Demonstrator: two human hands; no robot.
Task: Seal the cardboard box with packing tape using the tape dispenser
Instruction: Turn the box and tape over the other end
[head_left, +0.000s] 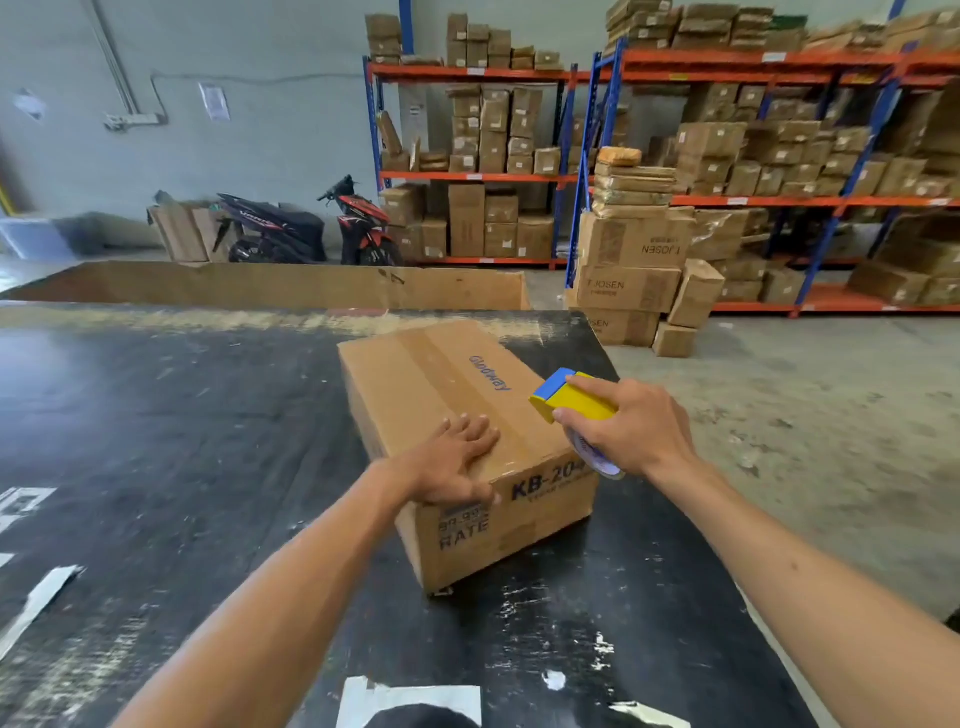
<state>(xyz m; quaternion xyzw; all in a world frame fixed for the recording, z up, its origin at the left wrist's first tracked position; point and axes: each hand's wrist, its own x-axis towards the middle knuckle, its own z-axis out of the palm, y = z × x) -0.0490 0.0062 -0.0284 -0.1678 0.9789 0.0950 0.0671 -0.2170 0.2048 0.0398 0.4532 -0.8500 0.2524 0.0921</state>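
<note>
While the left hand (457, 460) lies flat on the cardboard box (441, 395), taping is under way.
At 3 o'clock, the right hand (631, 431) grips the tape dispenser (569, 397).

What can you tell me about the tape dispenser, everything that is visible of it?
The tape dispenser has a yellow plastic-looking body with a blue front part. A roll of tape with blue print shows beneath it, partly hidden. The right hand grips it from above, fingers wrapped around the body. It is tilted, blue end pointing away and left, above the near right edge of the cardboard box. Whether it touches the box cannot be told.
</note>
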